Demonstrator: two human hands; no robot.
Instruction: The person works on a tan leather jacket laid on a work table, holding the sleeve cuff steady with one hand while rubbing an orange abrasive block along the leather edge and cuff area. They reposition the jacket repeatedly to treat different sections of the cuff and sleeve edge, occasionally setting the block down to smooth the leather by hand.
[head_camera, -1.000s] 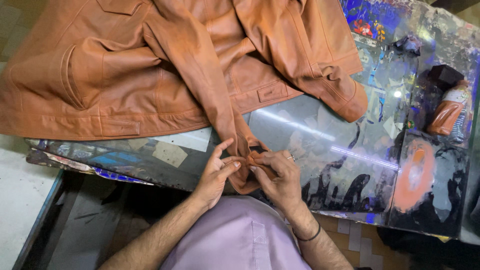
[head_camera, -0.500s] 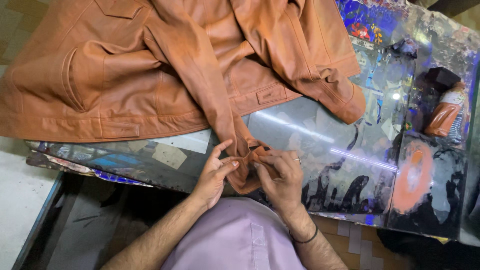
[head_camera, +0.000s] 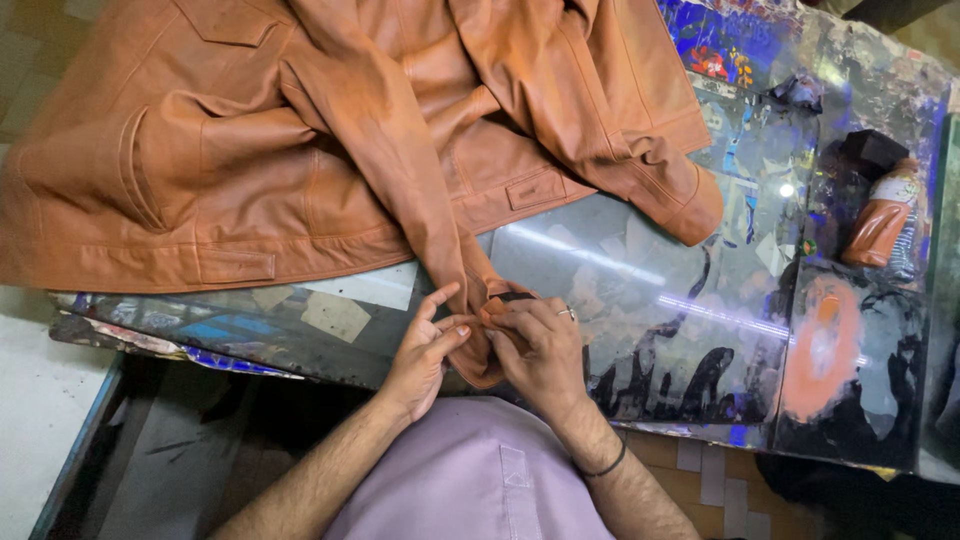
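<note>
A glass-topped work table (head_camera: 640, 300) is being lit from above, and bright streaks are being reflected in it. Coloured pictures and paper scraps are being shown under the glass. A pale surface (head_camera: 40, 400) is being seen at the near left, and a tiled floor (head_camera: 700, 460) under the table.

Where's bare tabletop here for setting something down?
Free: the glass table top between the right hand, the jacket cuff and the orange bottle; also a strip below the jacket hem left of the left hand. Crowded: the tan leather jacket covers the far left.
</note>
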